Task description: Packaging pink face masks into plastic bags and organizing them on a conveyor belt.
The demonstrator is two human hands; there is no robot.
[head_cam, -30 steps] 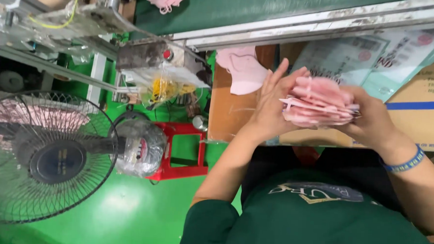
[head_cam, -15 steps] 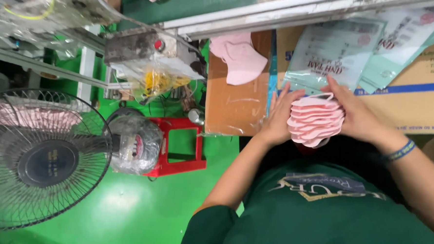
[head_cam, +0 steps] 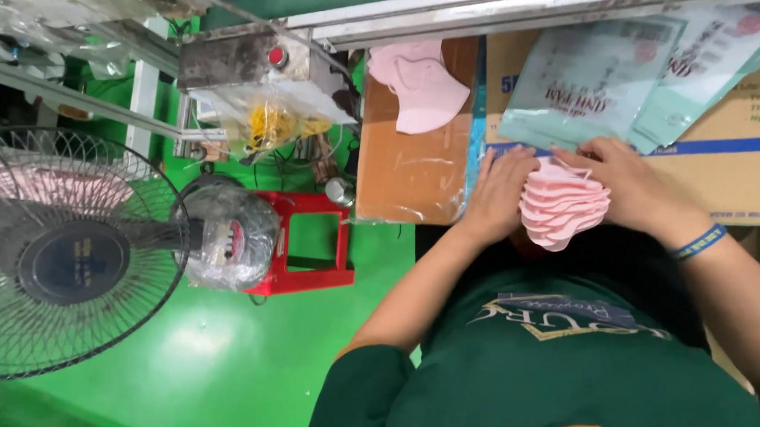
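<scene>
Both hands clamp a fanned stack of pink masks (head_cam: 564, 204) between them: the left hand (head_cam: 500, 193) presses flat against its side, and the right hand (head_cam: 625, 177) cups the top, keeping the edges squared. Just beyond lie pale green pouches (head_cam: 591, 73) on a cardboard box (head_cam: 732, 169).

- The stack of pink masks (head_cam: 564, 204) looked like soft, matt cloth.
- The packaging pouches (head_cam: 591, 77) were glossy plastic film.
- The cardboard box (head_cam: 741, 169) was matt brown paperboard.
- The floor (head_cam: 211, 360) was smooth, shiny green.
- The fan guard (head_cam: 21, 223) was thin dark metal wire.
- The red stool (head_cam: 310, 245) looked like plastic.
</scene>
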